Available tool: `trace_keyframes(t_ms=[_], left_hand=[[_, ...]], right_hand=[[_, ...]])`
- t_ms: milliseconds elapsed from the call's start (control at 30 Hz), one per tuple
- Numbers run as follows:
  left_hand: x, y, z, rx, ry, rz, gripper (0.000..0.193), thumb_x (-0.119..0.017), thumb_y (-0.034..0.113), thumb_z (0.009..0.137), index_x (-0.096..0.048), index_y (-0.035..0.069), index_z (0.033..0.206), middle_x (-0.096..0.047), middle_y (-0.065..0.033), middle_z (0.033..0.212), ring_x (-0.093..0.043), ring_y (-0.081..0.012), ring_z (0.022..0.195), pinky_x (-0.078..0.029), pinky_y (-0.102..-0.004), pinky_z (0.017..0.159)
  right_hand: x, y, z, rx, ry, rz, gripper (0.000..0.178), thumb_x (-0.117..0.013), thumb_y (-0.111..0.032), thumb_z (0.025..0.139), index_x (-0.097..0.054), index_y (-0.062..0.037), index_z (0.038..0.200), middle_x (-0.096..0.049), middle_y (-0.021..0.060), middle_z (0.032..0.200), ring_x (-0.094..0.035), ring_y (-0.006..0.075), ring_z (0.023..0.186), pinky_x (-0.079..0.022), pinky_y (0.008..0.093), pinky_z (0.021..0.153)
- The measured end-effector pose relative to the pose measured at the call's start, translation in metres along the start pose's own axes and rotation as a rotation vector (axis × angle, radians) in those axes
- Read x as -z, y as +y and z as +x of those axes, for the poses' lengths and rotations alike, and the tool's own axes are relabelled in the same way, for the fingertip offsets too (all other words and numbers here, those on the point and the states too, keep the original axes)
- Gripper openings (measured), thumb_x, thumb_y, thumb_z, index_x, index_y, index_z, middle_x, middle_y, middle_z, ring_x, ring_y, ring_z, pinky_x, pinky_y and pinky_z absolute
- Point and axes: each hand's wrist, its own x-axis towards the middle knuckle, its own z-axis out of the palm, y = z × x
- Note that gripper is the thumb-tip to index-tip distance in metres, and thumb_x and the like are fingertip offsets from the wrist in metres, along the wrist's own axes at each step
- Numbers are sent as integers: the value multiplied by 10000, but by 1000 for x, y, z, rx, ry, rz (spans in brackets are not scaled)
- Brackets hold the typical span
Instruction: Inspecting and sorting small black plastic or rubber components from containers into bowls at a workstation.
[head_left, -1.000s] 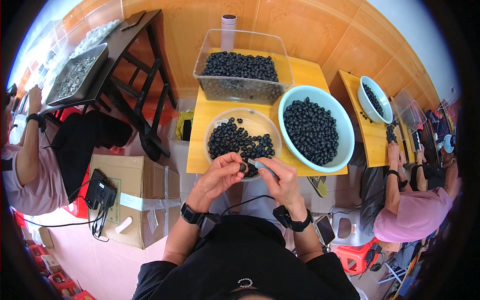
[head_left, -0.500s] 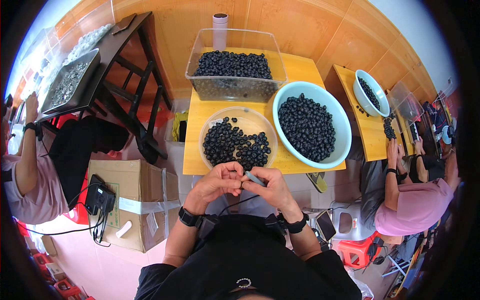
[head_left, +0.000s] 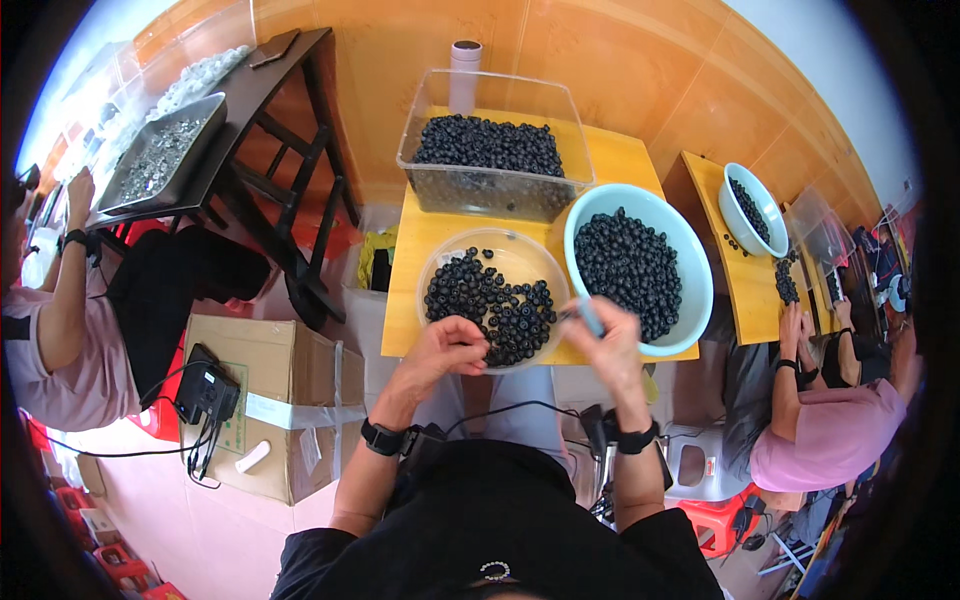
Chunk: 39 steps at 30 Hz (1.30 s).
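My left hand (head_left: 440,356) hangs over the near left rim of a round clear dish (head_left: 523,260), fingertips pinched together. Whatever they hold, if anything, is too small to make out. Inside the dish lie dark round beads (head_left: 465,287), some showing holes. My right hand (head_left: 617,350), smeared by motion, grips a slim grey-blue tool (head_left: 590,318) whose working end I cannot make out. It is between the dish and a pale blue basin (head_left: 703,290), which holds a heap of similar dark beads (head_left: 625,268).
Behind the dish stands a clear rectangular bin (head_left: 490,197) of dark beads, with a pink flask (head_left: 464,80) at its back. A cardboard box (head_left: 250,400) sits left on the floor. People work at both sides; a black cable (head_left: 515,405) crosses near my lap.
My hands were together in front of the dish; now they are apart. The right hand has swung right and forward with the tool toward the basin. The left stays pinched, slightly right of before.
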Motion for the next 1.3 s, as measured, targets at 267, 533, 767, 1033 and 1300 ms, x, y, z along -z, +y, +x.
trace_keyframes(t_ms=[267, 533, 767, 1033, 1300], left_hand=[[48, 13, 14, -381, 679, 799, 137, -690, 24, 697, -664, 1, 830, -641, -91, 750, -617, -162, 604, -494, -310, 567], [31, 8, 24, -564, 599, 1382, 229, -702, 17, 623, -655, 23, 847, -554, -118, 869, -539, -295, 856, -470, -373, 715], [20, 11, 24, -529, 506, 1545, 182, -691, 21, 643, -655, 30, 821, -537, -123, 850, -509, -318, 879, -446, -384, 765], [3, 13, 9, -398, 244, 742, 184, -677, 26, 754, -671, 2, 936, -665, -78, 833, -646, -214, 744, -520, -298, 676], [-11, 20, -12, -192, -78, -162, 239, -613, 54, 844, -610, -38, 1065, -661, -131, 904, -664, -161, 742, -566, -263, 680]], right_hand=[[28, 19, 11, 237, 405, -439, 280, -680, -82, 753, -611, 17, 1006, -565, 129, 765, -554, 255, 651, -436, 344, 602], [20, 43, 4, 133, 406, -476, 221, -666, -77, 755, -628, 14, 953, -581, 152, 774, -573, 317, 687, -440, 373, 628], [19, 46, 4, 110, 417, -506, 170, -653, -85, 765, -645, -2, 913, -614, 152, 779, -608, 318, 699, -463, 371, 637], [14, 35, -1, 184, 435, -416, 124, -639, -63, 774, -628, 18, 867, -580, 108, 705, -538, 181, 597, -420, 301, 572], [-31, -1, -24, 177, -25, -126, 155, -646, -75, 776, -640, 17, 902, -556, 125, 701, -552, 245, 602, -406, 307, 538]])
